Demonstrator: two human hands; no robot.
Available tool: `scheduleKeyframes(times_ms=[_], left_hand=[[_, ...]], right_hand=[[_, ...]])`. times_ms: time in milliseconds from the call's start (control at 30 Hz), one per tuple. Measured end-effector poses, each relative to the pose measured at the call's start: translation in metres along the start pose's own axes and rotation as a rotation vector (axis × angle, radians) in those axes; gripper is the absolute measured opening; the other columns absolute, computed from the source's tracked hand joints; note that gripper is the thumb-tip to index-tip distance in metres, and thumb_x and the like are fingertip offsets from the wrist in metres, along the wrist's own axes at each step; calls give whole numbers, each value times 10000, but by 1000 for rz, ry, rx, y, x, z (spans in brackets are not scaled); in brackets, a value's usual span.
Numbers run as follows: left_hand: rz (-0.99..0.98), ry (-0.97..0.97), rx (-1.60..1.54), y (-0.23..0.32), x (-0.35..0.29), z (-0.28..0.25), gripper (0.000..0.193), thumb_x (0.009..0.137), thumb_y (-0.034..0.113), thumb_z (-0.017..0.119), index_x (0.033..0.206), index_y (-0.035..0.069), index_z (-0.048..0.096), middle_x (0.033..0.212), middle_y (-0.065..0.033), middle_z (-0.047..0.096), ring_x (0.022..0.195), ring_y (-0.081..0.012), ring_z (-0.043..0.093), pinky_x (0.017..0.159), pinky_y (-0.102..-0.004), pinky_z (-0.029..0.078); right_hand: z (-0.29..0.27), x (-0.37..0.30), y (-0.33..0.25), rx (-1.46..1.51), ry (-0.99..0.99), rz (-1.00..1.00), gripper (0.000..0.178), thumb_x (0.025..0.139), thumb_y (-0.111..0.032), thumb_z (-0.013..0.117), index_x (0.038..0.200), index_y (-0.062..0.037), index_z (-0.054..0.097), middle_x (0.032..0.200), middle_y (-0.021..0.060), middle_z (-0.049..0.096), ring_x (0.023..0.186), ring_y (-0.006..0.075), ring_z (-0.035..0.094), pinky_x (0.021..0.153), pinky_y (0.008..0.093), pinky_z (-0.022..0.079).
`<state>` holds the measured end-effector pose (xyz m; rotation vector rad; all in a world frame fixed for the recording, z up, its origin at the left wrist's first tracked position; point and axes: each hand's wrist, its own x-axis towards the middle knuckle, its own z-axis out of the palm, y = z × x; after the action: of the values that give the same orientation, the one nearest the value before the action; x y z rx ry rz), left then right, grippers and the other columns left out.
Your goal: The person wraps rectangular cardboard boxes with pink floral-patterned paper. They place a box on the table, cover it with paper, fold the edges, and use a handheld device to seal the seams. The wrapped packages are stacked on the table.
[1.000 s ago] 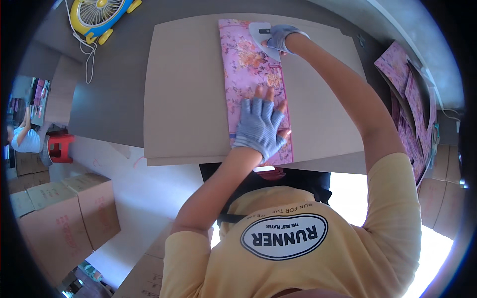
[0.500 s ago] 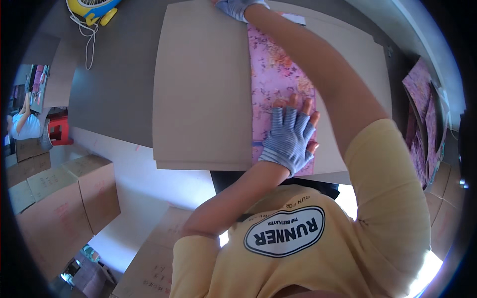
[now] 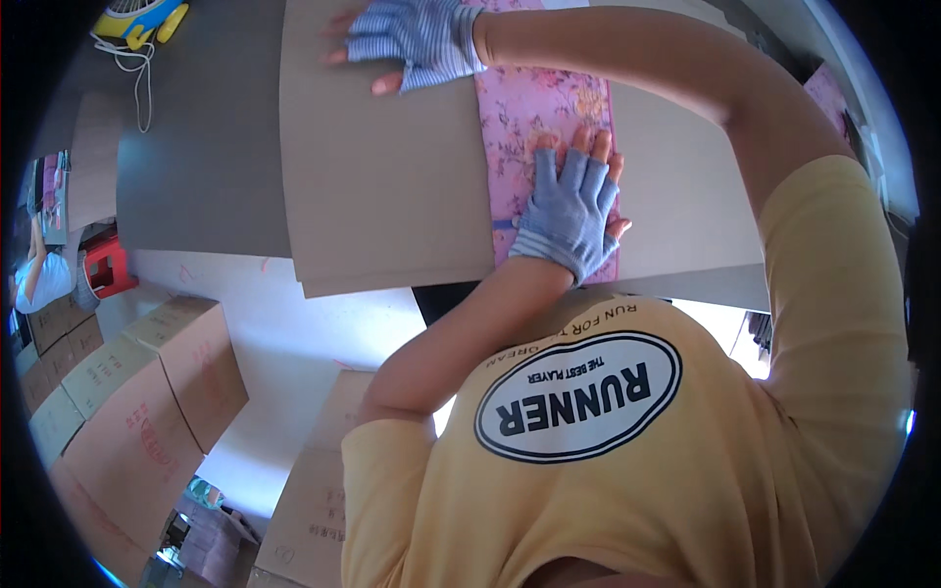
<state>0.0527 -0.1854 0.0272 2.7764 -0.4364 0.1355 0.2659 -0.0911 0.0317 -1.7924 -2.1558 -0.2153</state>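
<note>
A folded length of pink floral fabric [image 3: 534, 103] lies in a strip over a large brown cardboard sheet [image 3: 382, 186] on the table. My left hand [image 3: 569, 211], in a blue-grey fingerless glove, presses flat on the fabric's near part with its fingers stretched out. Over the far left part of the cardboard is my right hand [image 3: 417, 44], in a striped fingerless glove, with fingers spread and tips slightly blurred. It holds nothing visible; whether it touches the sheet I cannot tell. My right forearm crosses the fabric's far part and hides some of it.
A blue and yellow fan [image 3: 137, 20] with a white cord stands at the table's far left. Cardboard cartons [image 3: 147, 382] are stacked on the floor at left. Beyond them are a red stool [image 3: 108, 267] and another person [image 3: 44, 279]. More floral fabric [image 3: 825, 96] hangs at far right.
My right hand has swung left and nearer, from the sheet's far edge to over its far left part. My left hand stays flat on the fabric. The whole view has shifted somewhat.
</note>
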Motion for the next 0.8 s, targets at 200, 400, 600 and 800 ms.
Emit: scheduleKeyframes(times_ms=[200, 400, 600, 800], left_hand=[[21, 48, -14, 0, 1, -1, 675, 862, 523, 484, 1365, 76, 430, 1448, -152, 345, 1288, -356, 367, 1034, -583, 246], [74, -90, -197, 11, 13, -11, 375, 846, 397, 521, 1093, 117, 560, 972, -192, 581, 938, -315, 561, 808, -503, 414], [-9, 10, -115, 20, -15, -6, 601, 826, 471, 544, 1297, 103, 487, 1355, -231, 420, 1251, -393, 389, 974, -621, 282], [79, 101, -262, 49, -28, 25, 732, 823, 542, 495, 1337, 23, 452, 1405, -341, 317, 1340, -485, 258, 1034, -678, 178]], right_hand=[[19, -17, -86, 217, -58, -245, 617, 836, -470, 552, 1347, -142, 444, 1457, 157, 319, 1368, 328, 276, 1100, 537, 204], [14, -17, -171, 424, 48, -454, 545, 806, -424, 578, 1250, -113, 519, 1288, 197, 479, 1225, 356, 449, 1035, 524, 326], [-2, -9, -35, -43, 184, 200, 327, 703, -198, 627, 999, -68, 579, 1058, 119, 587, 989, 307, 573, 890, 435, 454], [-3, 4, 119, -375, 29, 584, 547, 891, -405, 422, 1312, -59, 465, 1370, 160, 448, 1280, 317, 402, 1112, 448, 260]])
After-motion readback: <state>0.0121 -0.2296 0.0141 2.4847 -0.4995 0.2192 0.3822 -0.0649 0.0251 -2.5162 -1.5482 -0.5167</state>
